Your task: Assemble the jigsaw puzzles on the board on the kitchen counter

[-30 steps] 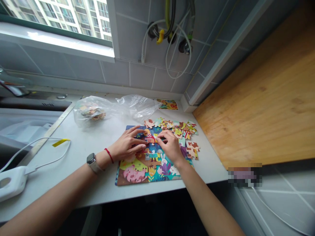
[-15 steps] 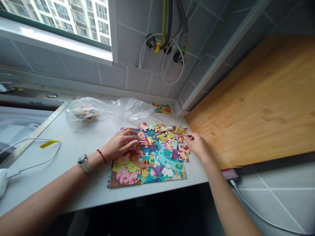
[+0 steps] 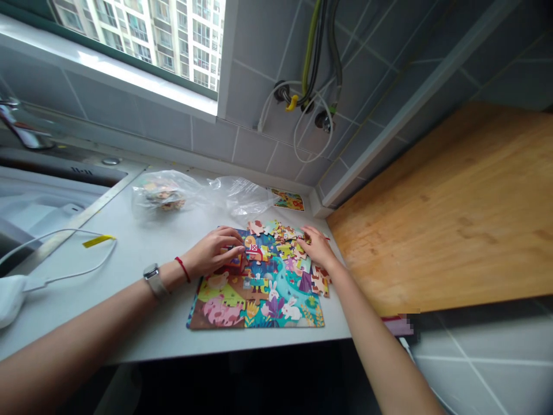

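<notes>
A colourful jigsaw puzzle (image 3: 259,294) with a pig, rabbits and a blue stream lies on the white counter. My left hand (image 3: 219,249) rests over its upper left part, fingers apart and holding nothing. Loose puzzle pieces (image 3: 285,233) are heaped on the puzzle's upper right part. Among them is my right hand (image 3: 316,245), its fingers bent down onto the heap; what its fingertips touch is too small to make out. Brown-and-white pieces (image 3: 320,282) lie at the puzzle's right edge, below my right hand.
Behind the puzzle lies a clear plastic bag (image 3: 166,193) with pieces inside, beside a small picture card (image 3: 288,199). A white cable with a yellow tag (image 3: 98,241) runs across the left of the counter (image 3: 142,334). A wooden board (image 3: 453,219) stands on the right.
My right hand has moved left from the heap's right edge onto the pieces. My left hand has stayed over the puzzle's upper left. The camera view has shifted slightly.
</notes>
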### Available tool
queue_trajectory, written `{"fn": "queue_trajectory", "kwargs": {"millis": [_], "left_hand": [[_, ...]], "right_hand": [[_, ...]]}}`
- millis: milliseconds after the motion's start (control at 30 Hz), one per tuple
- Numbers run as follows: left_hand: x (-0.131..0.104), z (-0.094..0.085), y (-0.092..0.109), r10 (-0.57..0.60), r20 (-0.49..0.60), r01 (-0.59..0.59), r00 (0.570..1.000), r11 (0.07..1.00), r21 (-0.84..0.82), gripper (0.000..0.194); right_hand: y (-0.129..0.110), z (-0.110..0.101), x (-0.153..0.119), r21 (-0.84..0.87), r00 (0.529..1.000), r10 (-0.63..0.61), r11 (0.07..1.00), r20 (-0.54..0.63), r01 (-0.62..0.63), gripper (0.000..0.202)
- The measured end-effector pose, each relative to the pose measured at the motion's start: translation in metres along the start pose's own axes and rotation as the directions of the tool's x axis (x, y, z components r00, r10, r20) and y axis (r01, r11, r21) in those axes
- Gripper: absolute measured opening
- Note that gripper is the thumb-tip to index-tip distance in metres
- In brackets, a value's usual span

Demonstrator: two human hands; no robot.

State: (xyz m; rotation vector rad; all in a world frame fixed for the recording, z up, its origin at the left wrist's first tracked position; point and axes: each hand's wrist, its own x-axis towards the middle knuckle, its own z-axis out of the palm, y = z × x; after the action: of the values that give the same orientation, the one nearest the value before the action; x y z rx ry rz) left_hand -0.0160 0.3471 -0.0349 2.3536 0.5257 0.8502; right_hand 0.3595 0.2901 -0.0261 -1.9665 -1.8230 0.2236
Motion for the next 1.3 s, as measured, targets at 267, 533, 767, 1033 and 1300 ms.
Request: {"fn": "queue_trajectory", "kwargs": {"millis": [267,533,767,1033,1300], "left_hand": [[0.001,-0.002,0.003,-0.019,0.0,0.019,1.0,1.0,0.007,0.043],[0.0,0.0,0.002,0.005,-0.02,-0.004,1.0,1.0,0.005,0.044],[0.0,-0.003,0.002,-0.036,-0.039,0.036,0.999,0.999,0.016,0.042],[0.0,-0.003,0.003,-0.025,-0.021,0.025,0.999,1.0,0.008,0.041],[0.0,-0.003,0.0,-0.032,-0.035,0.033,0.999,0.999,0.025,0.04]], "right_hand": [[0.008,-0.012,0.012,0.087,0.995,0.068,0.994,-0.076,-0.062,0.046],[-0.058,0.004,-0.041,0.583,0.999,-0.022,0.812,0.047,-0.009,0.053],[-0.09,0.048,-0.059,0.752,0.989,-0.085,0.659,0.121,-0.035,0.048],[-0.025,0.027,-0.029,0.623,0.996,0.057,0.782,-0.074,0.001,0.055],[0.006,0.018,0.014,0.526,0.985,0.12,0.849,-0.12,-0.039,0.063]]}}
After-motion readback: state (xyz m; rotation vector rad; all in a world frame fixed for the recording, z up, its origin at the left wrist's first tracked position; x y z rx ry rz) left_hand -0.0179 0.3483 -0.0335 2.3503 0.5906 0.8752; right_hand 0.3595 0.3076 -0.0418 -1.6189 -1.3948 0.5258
